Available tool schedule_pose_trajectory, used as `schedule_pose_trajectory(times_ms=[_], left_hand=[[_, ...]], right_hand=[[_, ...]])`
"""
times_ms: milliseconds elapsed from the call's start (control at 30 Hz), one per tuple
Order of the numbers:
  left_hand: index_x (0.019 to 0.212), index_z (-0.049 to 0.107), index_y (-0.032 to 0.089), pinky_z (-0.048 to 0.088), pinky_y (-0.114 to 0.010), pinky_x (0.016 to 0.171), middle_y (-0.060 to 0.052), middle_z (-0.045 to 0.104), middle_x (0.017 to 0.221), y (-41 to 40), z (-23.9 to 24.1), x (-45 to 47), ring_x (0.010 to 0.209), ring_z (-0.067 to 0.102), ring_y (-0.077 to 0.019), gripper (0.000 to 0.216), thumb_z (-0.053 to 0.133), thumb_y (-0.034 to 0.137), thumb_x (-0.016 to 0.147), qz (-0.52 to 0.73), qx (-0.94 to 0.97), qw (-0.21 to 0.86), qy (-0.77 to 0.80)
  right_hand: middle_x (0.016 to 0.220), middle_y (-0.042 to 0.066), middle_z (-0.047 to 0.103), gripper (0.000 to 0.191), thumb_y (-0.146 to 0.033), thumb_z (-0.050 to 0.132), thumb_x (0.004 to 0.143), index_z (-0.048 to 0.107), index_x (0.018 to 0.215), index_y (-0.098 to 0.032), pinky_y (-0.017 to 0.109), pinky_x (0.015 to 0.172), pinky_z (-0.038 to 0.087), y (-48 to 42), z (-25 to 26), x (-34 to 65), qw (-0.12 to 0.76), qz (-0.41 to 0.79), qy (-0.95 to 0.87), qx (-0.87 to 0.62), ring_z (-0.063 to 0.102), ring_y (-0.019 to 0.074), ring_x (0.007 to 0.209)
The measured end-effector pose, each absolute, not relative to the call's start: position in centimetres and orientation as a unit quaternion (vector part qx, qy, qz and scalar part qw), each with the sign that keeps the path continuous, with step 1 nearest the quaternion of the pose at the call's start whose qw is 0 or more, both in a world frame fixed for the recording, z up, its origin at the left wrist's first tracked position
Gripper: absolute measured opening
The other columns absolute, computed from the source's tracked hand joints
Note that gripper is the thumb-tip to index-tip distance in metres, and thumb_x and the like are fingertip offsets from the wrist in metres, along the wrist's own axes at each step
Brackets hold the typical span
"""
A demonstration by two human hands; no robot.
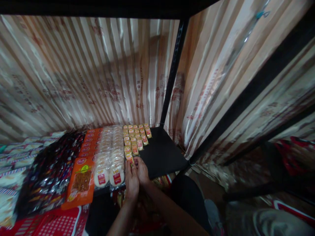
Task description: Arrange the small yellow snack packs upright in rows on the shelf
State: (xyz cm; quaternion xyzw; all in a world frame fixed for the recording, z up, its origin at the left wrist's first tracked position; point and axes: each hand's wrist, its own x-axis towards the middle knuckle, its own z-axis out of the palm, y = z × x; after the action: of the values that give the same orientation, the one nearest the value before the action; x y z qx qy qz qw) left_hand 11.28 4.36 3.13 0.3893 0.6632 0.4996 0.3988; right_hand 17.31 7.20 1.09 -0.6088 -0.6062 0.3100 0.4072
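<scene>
My left hand [132, 182] is closed around a small yellow snack packet [129, 158] at the front of the leftmost row of such packets. Pressed close beside it, my right hand [142, 172] has its fingers curled in toward the left one; what they grip, if anything, is hidden. Several rows of matching yellow packets [134, 136] lie on the black shelf [159, 154], running back to the wall. Directly left of my hands are two rows of round white crackers in clear wrap [116, 175].
Farther left lie orange snack bags [80, 178], dark shiny packets [49, 173] and white packets [10, 183]. A red basket [59, 223] sits below them. Black metal posts [172, 72] stand before the pleated plastic wall covering [110, 65]. More goods are under the shelf.
</scene>
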Motion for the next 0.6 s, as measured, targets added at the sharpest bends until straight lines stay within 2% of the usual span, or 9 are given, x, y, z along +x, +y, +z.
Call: schedule_pose_trajectory(times_ms=[133, 433, 600], left_hand=[[0.12, 0.049, 0.012, 0.012, -0.025, 0.112, -0.011, 0.034, 0.143, 5.0, 2.7, 11.2, 0.134, 0.025, -0.0147, 0.042, 0.039, 0.028, 0.082, 0.506, 0.38, 0.394, 0.666], [0.118, 0.05, 0.011, 0.013, -0.031, 0.112, -0.014, 0.033, 0.143, 5.5, 2.1, 11.1, 0.134, 0.024, -0.0189, 0.045, 0.041, 0.033, 0.08, 0.524, 0.402, 0.376, 0.65], [0.123, 0.045, 0.01, 0.011, -0.031, 0.113, -0.013, 0.028, 0.145, 5.7, 1.7, 11.3, 0.135, 0.021, -0.017, 0.047, 0.037, 0.031, 0.082, 0.517, 0.446, 0.359, 0.637]], right_hand=[[0.089, 0.004, 0.061, 0.014, -0.023, 0.044, 0.079, 0.053, 0.089, -0.02, 0.028, 0.071, 0.047, 8.1, 0.6, 16.9, 0.413, 0.308, -0.597, -0.615, 0.059, 0.0158, 0.078], [0.088, 0.005, 0.055, 0.008, -0.022, 0.044, 0.08, 0.05, 0.082, -0.019, 0.027, 0.071, 0.044, 8.5, 0.4, 16.6, 0.402, 0.292, -0.597, -0.63, 0.053, 0.0175, 0.083], [0.085, 0.005, 0.055, 0.007, -0.02, 0.043, 0.08, 0.05, 0.082, -0.019, 0.029, 0.077, 0.041, 8.8, -0.1, 16.4, 0.385, 0.268, -0.617, -0.632, 0.051, 0.0187, 0.084]])
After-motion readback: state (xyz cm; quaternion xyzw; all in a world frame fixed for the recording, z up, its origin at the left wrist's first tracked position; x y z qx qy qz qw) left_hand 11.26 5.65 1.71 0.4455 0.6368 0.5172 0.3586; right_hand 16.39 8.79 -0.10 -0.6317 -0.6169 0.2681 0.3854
